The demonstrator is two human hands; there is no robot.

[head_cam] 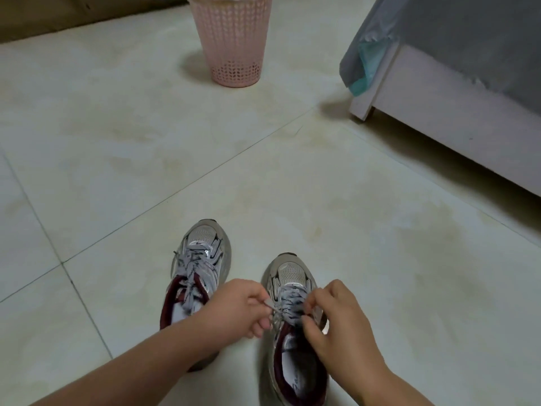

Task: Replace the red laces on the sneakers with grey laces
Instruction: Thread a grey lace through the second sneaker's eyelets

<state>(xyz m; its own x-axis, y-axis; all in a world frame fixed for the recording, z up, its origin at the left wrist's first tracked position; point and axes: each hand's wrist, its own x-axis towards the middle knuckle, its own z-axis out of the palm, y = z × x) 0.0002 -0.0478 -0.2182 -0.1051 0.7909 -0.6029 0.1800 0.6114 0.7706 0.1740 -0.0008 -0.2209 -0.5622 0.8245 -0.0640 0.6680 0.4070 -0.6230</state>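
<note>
Now grey lace (288,303) between both pinching hands (234,306).

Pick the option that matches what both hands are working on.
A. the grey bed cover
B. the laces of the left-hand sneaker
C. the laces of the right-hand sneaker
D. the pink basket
C: the left hand and right hand both pinch the grey laces on the right-hand sneaker, while the other sneaker stands untouched beside it.

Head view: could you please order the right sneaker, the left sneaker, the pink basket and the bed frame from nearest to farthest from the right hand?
From the right hand:
1. Right sneaker, under the hand, which pinches its grey lace.
2. Left sneaker, just to the left.
3. Bed frame, far right. Its corner looks about as far as the next, too close to call.
4. Pink basket, far ahead, top centre.
</note>
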